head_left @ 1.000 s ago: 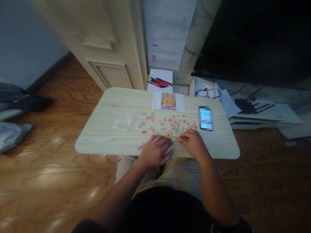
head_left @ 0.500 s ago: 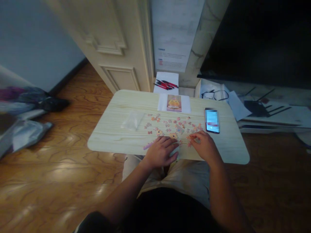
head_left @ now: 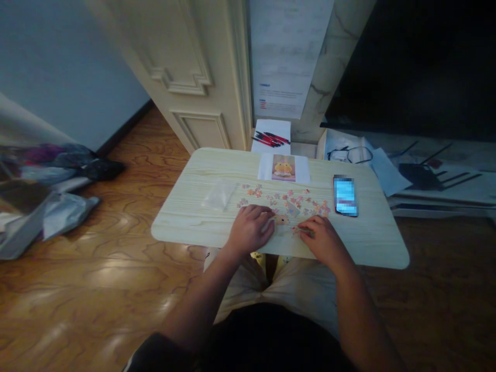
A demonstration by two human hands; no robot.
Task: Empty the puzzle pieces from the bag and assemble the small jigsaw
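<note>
Small pink and orange jigsaw puzzle pieces (head_left: 298,200) lie scattered across the pale wooden table (head_left: 182,217). My left hand (head_left: 251,230) rests over the near pieces, fingers bent and thumb apart, with nothing visibly gripped. Just right of its fingertips is a joined orange patch of the puzzle (head_left: 282,219), partly covered by the hand. My right hand (head_left: 322,237) is closed in a pinch at the patch's lower right, on a small puzzle piece (head_left: 295,230) that the fingers mostly hide. Behind the pieces, a printed picture of a yellow figure (head_left: 283,168) lies on white paper.
A clear plastic bag (head_left: 220,195) lies left of the pieces, and a phone (head_left: 345,195) with a lit screen lies right. Red and black pens (head_left: 271,138) sit on paper beyond the far edge. A cabinet door and a large dark screen (head_left: 418,67) stand behind.
My left hand has shifted left, uncovering more of the orange patch. My right hand has moved slightly down and toward the patch, still pinching. The whole view has shifted a little.
</note>
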